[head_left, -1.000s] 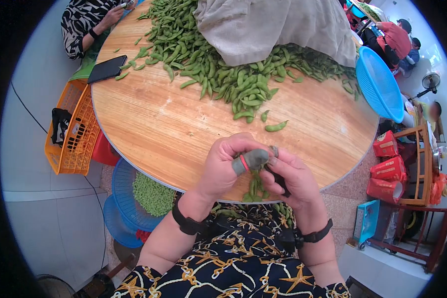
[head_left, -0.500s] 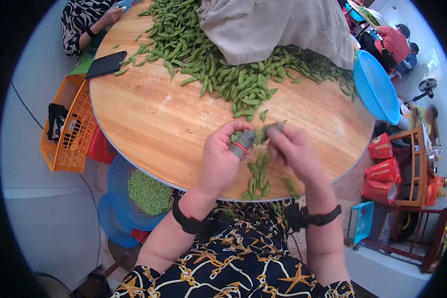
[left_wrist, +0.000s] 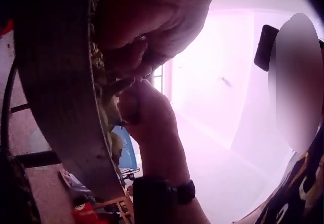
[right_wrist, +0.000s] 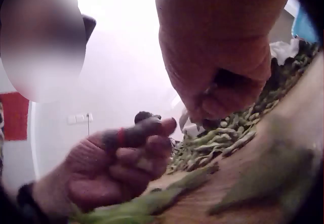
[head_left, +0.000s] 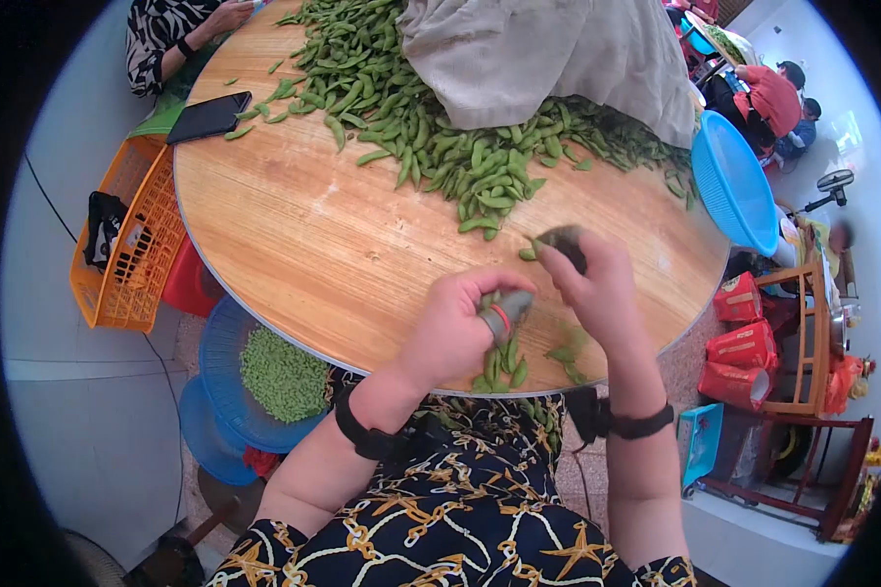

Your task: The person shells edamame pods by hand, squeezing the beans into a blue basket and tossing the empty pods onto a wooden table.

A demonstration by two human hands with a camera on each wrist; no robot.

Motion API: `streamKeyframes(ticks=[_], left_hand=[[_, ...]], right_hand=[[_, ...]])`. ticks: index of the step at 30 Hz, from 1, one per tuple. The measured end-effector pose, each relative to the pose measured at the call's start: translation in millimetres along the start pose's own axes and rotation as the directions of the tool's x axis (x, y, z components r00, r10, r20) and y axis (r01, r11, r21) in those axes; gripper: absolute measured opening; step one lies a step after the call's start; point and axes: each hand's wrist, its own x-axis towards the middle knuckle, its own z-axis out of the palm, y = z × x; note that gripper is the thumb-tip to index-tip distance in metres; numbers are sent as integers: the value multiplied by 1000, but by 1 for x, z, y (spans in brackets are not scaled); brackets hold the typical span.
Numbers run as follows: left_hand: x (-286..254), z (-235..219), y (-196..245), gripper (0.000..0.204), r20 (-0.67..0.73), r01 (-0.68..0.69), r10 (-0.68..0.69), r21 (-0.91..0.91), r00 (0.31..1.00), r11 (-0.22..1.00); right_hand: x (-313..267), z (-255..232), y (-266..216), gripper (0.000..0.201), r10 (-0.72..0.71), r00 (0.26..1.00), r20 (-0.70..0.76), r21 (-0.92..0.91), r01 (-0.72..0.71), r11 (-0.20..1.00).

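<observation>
My left hand (head_left: 455, 323) is curled over the near part of the table, its thumb in a grey cover with a red band (head_left: 500, 321). Green shows between its fingers, where it holds edamame pods (head_left: 490, 298). Farther forward and to the right, my right hand (head_left: 602, 284), with a dark finger cover (head_left: 566, 245), pinches a green edamame pod (head_left: 529, 253) at its fingertips. Loose pods (head_left: 504, 368) lie below the left hand by the table edge, and a few more pods (head_left: 566, 360) lie under the right wrist. In the right wrist view the left hand (right_wrist: 119, 166) has bent fingers.
A large pile of edamame pods (head_left: 431, 147) covers the far table (head_left: 294, 264), partly under a grey cloth (head_left: 548, 59). A phone (head_left: 208, 117) lies at the left edge. A blue basket (head_left: 734, 186) leans at right; shelled beans (head_left: 284, 377) fill a basin below left.
My hands have parted; the right moved forward and right to a pod beyond the left hand. The left dipped, then moved forward and to the right. Pods now lie uncovered near the table edge.
</observation>
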Motion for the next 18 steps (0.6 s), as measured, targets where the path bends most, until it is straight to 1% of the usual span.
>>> streamKeyframes(ticks=[1, 2, 3, 4, 5, 6, 8, 10, 12, 13, 15, 16, 18], left_hand=[[0, 1, 3, 18, 0, 0, 0, -1, 1000, 1000], [0, 4, 8, 18, -58, 13, -24, -174, 998, 985], [1, 5, 11, 19, -111, 16, -58, -342, 992, 940], [2, 3, 10, 19, -114, 19, -61, -339, 992, 941], [2, -1, 8, 17, -81, 26, -64, -409, 995, 912], [2, -3, 5, 16, -48, 33, -64, -476, 997, 879], [2, -7, -1, 14, -40, 36, -62, -459, 997, 888], [2, -6, -2, 12, -30, 35, -54, -446, 998, 894], [1, -2, 0, 10, -91, -56, 25, -362, 996, 930], [1, -1, 1, 10, -91, -55, 23, -362, 996, 931], [1, -1, 1, 8, -106, -80, 51, -294, 993, 952], [1, -2, 0, 8, -104, -78, 49, -292, 993, 953], [3, -3, -2, 8, -99, -111, 94, -189, 991, 976]], right_hand=[[-8, -4, -5, 17, 187, 975, 119, 241, -211, 947], [-16, -3, -8, 17, 186, 975, 120, 241, -211, 947], [-24, -1, -11, 17, 223, 965, 141, 357, -259, 898], [-30, 3, -14, 17, 256, 952, 168, 467, -305, 830], [-34, 9, -13, 14, 223, 959, 175, 507, -281, 815], [-37, 12, -13, 14, 221, 959, 175, 513, -281, 811], [-40, 16, -13, 13, 215, 956, 201, 555, -292, 779], [-41, 16, -12, 16, 190, 957, 218, 563, -282, 776], [-42, 9, -10, 22, 151, 887, 437, 693, -439, 572], [-44, 7, -10, 22, 151, 886, 438, 694, -440, 570], [-47, 4, -10, 25, 104, 853, 512, 697, -483, 530], [-48, 4, -9, 25, 105, 853, 511, 698, -484, 528], [-48, 5, -7, 23, 98, 836, 539, 715, -516, 471]])
